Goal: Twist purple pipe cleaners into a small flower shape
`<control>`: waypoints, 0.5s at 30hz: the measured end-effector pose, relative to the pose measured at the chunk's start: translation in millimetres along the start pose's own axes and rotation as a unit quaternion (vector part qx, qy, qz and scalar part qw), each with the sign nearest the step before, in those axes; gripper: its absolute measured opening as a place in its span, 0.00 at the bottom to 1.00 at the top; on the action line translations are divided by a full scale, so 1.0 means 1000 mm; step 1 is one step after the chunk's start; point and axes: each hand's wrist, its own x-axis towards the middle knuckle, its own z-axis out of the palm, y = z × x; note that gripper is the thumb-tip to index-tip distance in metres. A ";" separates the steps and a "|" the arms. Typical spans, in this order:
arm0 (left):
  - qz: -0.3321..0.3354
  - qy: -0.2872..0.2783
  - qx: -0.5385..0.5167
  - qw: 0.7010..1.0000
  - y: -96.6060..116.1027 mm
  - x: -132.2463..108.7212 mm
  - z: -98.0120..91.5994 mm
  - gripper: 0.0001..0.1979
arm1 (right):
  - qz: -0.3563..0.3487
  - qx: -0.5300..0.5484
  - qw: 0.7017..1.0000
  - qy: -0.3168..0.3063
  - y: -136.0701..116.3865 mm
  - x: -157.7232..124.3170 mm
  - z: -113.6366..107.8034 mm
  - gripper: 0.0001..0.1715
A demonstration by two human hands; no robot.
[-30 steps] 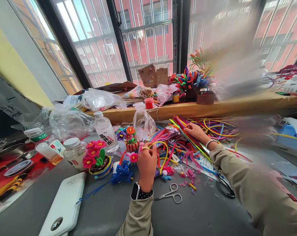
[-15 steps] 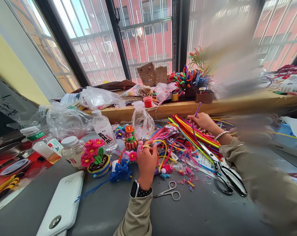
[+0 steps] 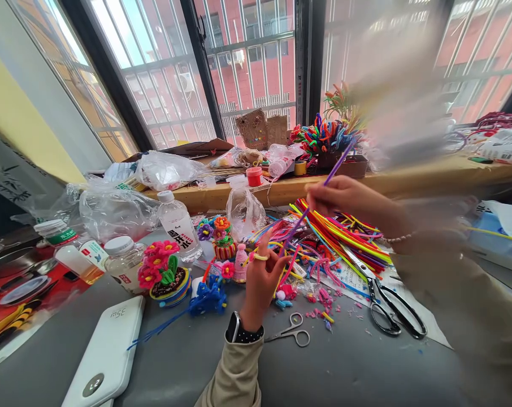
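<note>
A purple pipe cleaner (image 3: 339,161) slants between my two hands. My right hand (image 3: 345,199) pinches it partway along, its upper end sticking up past the fingers. The lower end runs down to my left hand (image 3: 262,280), whose thumb and a fingertip are closed on it while another finger points up. A pale yellow band circles one left finger. Just left of that hand stands a small pink fuzzy figure (image 3: 241,263). Behind the hands lies a bundle of colourful pipe cleaners (image 3: 345,237). Small scissors (image 3: 296,330) rest near my left wrist.
Large black-handled scissors (image 3: 377,288) lie on paper at right. At left are a pink-flower pot (image 3: 170,282), a blue pipe-cleaner piece (image 3: 207,297), a white power bank (image 3: 107,345) and a water bottle (image 3: 179,226). Pink scraps (image 3: 324,297) litter the table. A cluttered windowsill runs behind.
My right hand has moved left and nearer with the purple pipe cleaner, bringing its lower end to my left hand. My left hand has shifted slightly right, uncovering the pink figure.
</note>
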 end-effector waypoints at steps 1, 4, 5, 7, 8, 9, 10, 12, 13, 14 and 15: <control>0.012 -0.005 0.001 1.000 0.000 -0.001 0.001 0.22 | -0.002 -0.009 0.997 -0.075 -0.006 -0.002 0.007 0.22; 0.033 -0.022 0.010 0.999 -0.001 -0.003 0.004 0.13 | -0.019 -0.006 0.983 -0.183 -0.012 -0.003 0.020 0.20; 0.030 -0.027 0.003 0.999 -0.002 -0.003 0.004 0.12 | -0.028 -0.003 0.982 -0.188 -0.008 -0.001 0.020 0.19; 0.010 -0.022 -0.029 0.999 -0.003 -0.004 0.005 0.12 | -0.034 -0.020 0.985 -0.168 0.012 0.008 0.012 0.18; -0.004 -0.011 -0.048 0.999 -0.003 -0.004 0.005 0.13 | -0.019 -0.053 0.989 -0.137 0.028 0.013 0.005 0.20; -0.018 0.004 -0.065 0.998 -0.003 -0.004 0.004 0.13 | 0.015 -0.111 0.990 -0.082 0.047 0.017 -0.003 0.20; -0.030 0.022 -0.076 0.996 -0.003 -0.004 0.004 0.13 | 0.076 -0.199 0.977 -0.002 0.069 0.021 -0.012 0.18; -0.043 0.060 -0.083 0.994 -0.003 -0.005 0.002 0.15 | 0.194 -0.340 0.912 0.125 0.113 0.022 -0.028 0.15; -0.045 0.075 -0.080 0.993 -0.002 -0.005 0.002 0.15 | 0.220 -0.361 0.894 0.145 0.134 0.021 -0.034 0.14; -0.045 0.088 -0.076 0.992 -0.002 -0.005 0.001 0.16 | 0.240 -0.379 0.879 0.161 0.152 0.018 -0.038 0.13; -0.045 0.098 -0.070 0.992 -0.002 -0.005 0.001 0.16 | 0.254 -0.395 0.867 0.169 0.167 0.015 -0.041 0.12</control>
